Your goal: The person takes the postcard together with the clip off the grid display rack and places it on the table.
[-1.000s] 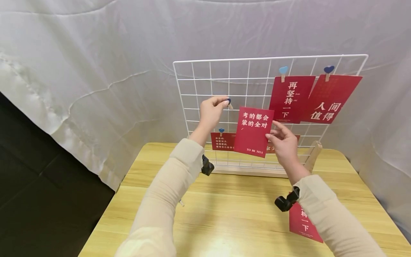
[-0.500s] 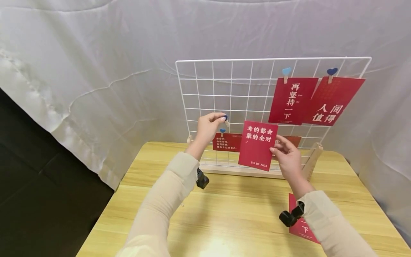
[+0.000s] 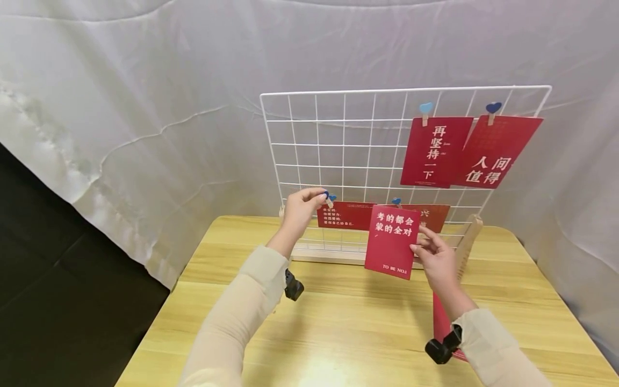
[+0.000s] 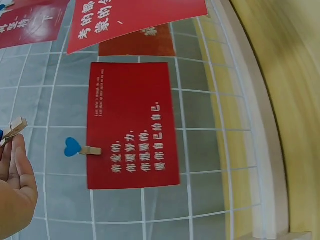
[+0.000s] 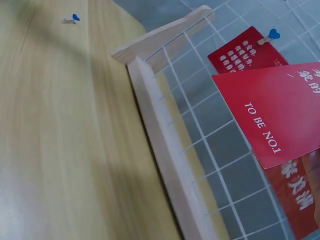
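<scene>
— Left hand [image 3: 300, 209], what's it got?
— A wooden peg [image 4: 15, 128] with a dark blue heart, pinched narrowly at the fingertips! Make the right hand's card our clock centre, and that peg is at ten o'clock, in front of the wire rack [image 3: 405, 89].
— And the right hand [image 3: 437, 262]?
— Four o'clock, gripping the red card [image 3: 390, 243] by its right edge, thumb on the front. "TO BE NO.1" faces us, slightly tilted.
— Touching the rack?
— Can't tell from here. It does hide part of an orange-red card [image 3: 435, 217] at two o'clock.
— What else hangs there?
— A wide card [image 4: 132, 110] at ten o'clock, held by a light blue heart peg [image 4: 73, 147]. Higher up, a card with vertical writing [image 3: 437, 153] at one o'clock, and a slanted card [image 3: 500, 153] at two, side by side, both pegged along the top.
— And down on the table [image 3: 329, 328]?
— Another red card [image 3: 441, 320] at five o'clock, partly under the right wrist, and a loose blue-heart peg [image 5: 71, 20] lying on the wood.
</scene>
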A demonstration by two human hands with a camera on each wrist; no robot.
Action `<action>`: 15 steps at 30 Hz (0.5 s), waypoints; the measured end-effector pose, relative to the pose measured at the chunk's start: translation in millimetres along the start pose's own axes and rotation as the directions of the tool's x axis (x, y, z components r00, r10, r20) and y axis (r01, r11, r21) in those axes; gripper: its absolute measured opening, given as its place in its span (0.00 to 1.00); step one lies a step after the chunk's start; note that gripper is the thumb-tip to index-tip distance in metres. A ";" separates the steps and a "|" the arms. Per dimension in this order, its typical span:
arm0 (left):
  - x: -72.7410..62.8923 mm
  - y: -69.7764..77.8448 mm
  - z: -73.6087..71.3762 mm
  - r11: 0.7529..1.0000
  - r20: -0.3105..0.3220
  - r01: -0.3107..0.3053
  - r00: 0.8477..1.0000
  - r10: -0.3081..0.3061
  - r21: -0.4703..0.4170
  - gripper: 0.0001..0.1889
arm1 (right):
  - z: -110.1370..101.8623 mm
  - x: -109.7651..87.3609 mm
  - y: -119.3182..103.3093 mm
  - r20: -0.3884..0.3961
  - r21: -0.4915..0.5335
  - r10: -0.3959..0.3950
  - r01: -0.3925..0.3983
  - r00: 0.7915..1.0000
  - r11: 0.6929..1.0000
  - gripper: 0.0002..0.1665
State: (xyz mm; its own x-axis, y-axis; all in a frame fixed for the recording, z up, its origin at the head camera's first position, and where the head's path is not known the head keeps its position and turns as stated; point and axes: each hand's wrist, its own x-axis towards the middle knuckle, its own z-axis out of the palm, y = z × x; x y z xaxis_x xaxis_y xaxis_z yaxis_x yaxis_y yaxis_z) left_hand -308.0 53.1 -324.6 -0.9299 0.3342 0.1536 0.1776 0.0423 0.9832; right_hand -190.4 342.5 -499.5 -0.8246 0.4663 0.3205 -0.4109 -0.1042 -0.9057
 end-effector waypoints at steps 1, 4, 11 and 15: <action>-1.3 -1.8 -0.4 1.000 -0.002 0.008 1.000 -0.008 0.008 0.10 | 2.5 -4.3 -3.1 -0.004 -0.006 0.006 -0.006 1.000 1.000 0.30; -5.6 -8.6 -1.5 0.999 -0.005 0.033 0.999 -0.033 0.031 0.11 | 6.8 -16.0 -8.4 0.007 -0.031 0.009 -0.009 1.000 0.999 0.30; -17.5 -28.7 -3.3 0.998 0.012 0.037 0.999 -0.038 0.056 0.10 | 21.8 -40.4 -27.5 -0.008 -0.124 0.012 -0.013 1.000 0.992 0.29; -23.2 -40.4 -4.4 0.999 0.020 0.027 0.999 -0.028 0.028 0.10 | 26.8 -49.6 -34.4 -0.019 -0.118 0.040 -0.042 0.999 0.992 0.29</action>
State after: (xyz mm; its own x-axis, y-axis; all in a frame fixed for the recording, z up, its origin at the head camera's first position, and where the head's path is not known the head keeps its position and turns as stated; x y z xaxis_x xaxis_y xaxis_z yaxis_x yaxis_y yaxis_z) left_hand -295.0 39.5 -367.5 -0.9278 0.3518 0.1243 0.1613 0.0778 0.9838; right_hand -145.8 299.4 -476.9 -0.8330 0.4780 0.2785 -0.3272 -0.0198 -0.9447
